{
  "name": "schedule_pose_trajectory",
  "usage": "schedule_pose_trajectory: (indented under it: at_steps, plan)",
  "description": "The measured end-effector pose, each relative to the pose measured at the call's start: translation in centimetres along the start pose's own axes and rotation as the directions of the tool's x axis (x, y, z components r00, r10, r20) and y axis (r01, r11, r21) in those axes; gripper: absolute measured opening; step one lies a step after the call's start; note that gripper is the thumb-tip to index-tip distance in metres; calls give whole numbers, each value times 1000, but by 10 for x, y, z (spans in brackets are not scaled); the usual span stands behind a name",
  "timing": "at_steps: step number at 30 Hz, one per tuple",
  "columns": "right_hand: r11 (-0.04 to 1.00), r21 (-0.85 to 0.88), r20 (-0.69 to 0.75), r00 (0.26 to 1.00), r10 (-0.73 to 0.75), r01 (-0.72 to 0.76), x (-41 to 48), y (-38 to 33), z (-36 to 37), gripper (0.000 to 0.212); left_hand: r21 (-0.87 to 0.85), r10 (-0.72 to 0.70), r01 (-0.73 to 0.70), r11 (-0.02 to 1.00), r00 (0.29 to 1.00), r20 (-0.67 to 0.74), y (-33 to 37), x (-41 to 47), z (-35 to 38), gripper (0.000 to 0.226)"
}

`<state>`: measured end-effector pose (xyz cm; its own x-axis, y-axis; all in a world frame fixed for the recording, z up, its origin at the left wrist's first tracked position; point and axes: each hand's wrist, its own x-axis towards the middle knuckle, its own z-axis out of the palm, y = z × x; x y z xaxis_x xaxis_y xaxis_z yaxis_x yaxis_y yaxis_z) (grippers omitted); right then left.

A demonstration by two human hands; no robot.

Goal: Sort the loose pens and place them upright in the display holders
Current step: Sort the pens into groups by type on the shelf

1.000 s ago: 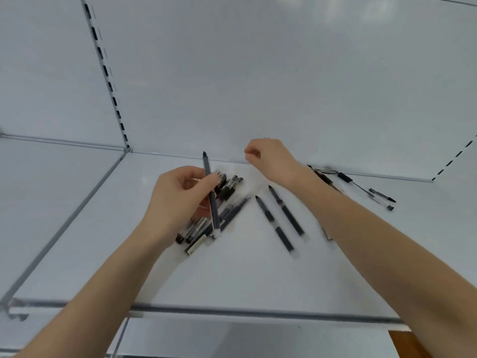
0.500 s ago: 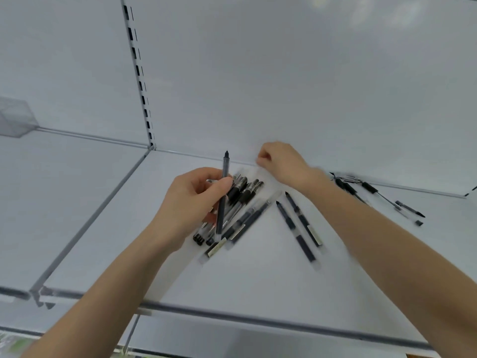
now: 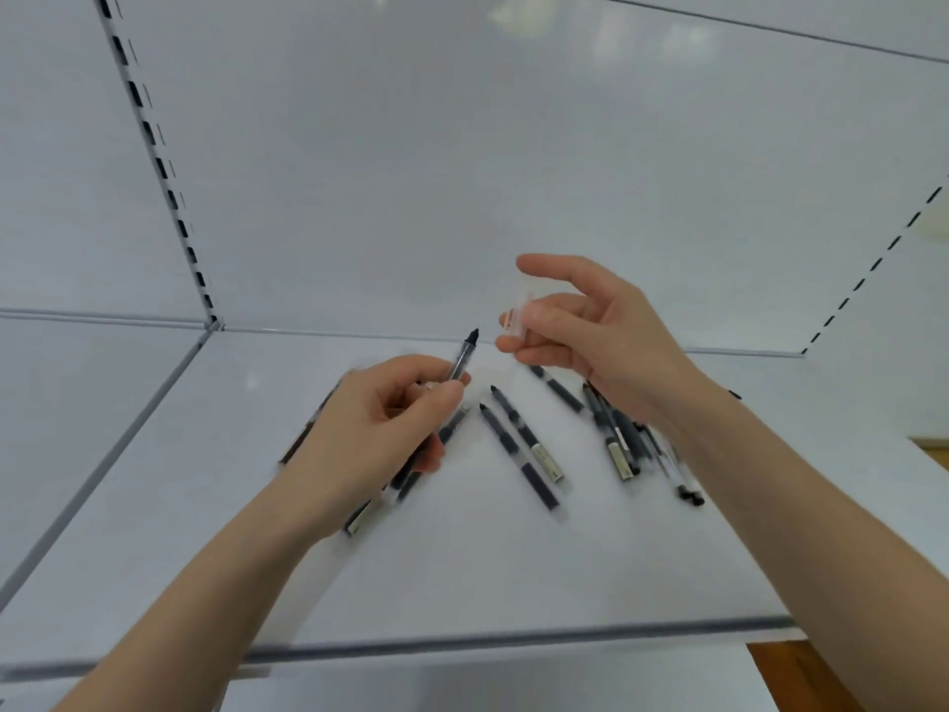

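Observation:
My left hand (image 3: 382, 423) grips a clear-barrelled black pen (image 3: 464, 354) with its uncapped tip pointing up and to the right. Close beside that tip, my right hand (image 3: 590, 326) pinches a small clear pen cap (image 3: 517, 315) between thumb and fingers, index finger raised. Several loose black pens lie flat on the white shelf (image 3: 462, 567): a bunch (image 3: 405, 480) partly hidden under my left hand, two pens (image 3: 524, 449) in the middle, and a pile (image 3: 626, 444) under my right wrist. No display holder is in view.
The shelf's grey front rail (image 3: 513, 640) runs across the bottom. A slotted upright (image 3: 159, 167) stands at the back left, another slotted strip (image 3: 873, 269) at the right. A neighbouring shelf (image 3: 67, 403) lies to the left. Wooden floor (image 3: 801, 675) shows at lower right.
My right hand lifted from the back of the shelf and now holds a clear cap next to the pen's tip. The held pen tilted rightward. The camera shifted, bringing the right-hand pens closer.

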<state>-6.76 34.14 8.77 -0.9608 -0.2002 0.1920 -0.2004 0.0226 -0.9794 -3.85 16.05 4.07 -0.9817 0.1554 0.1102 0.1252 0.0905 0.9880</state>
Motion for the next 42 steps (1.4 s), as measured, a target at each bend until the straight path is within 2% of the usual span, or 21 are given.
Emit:
schedule_pose_trajectory:
  at_steps: [4,9,13,17,21,28,34,38,42]
  plan:
    - [1000,-21,-28,999,-19,19,-10,-2,-6,26,-8,17,-17,1000,999,30,2,-2,8,12]
    - [975,-219,-3,999,-35,33,-18,-2,-15,27,29,35,-36,999,998,58,2,-2,10,12]
    - [949,-314,30,1000,3,7,-22,-7,-20,14,71,58,-62,996,997,58,4,-4,8,13]
    - [879,-464,116,991,-67,113,-24,-13,-21,22,142,93,-101,985,994,62,6,-6,4,16]
    - [822,-546,188,980,-67,162,-24,-17,-18,23,188,96,-110,976,992,82,6,-7,3,17]
    - [811,-567,216,976,-22,144,-25,-15,-15,20,233,95,-121,965,988,120,5,-6,5,14]
    - [803,-576,224,974,-27,155,-26,-9,-12,22,346,177,-197,917,980,89,6,-6,10,17]
    - [837,-522,202,977,-64,163,-26,-1,-10,25,367,214,-221,904,975,59,5,-4,14,15]
    - [912,-387,138,987,-86,134,-27,12,-10,25,357,186,-193,914,981,53,4,0,16,14]
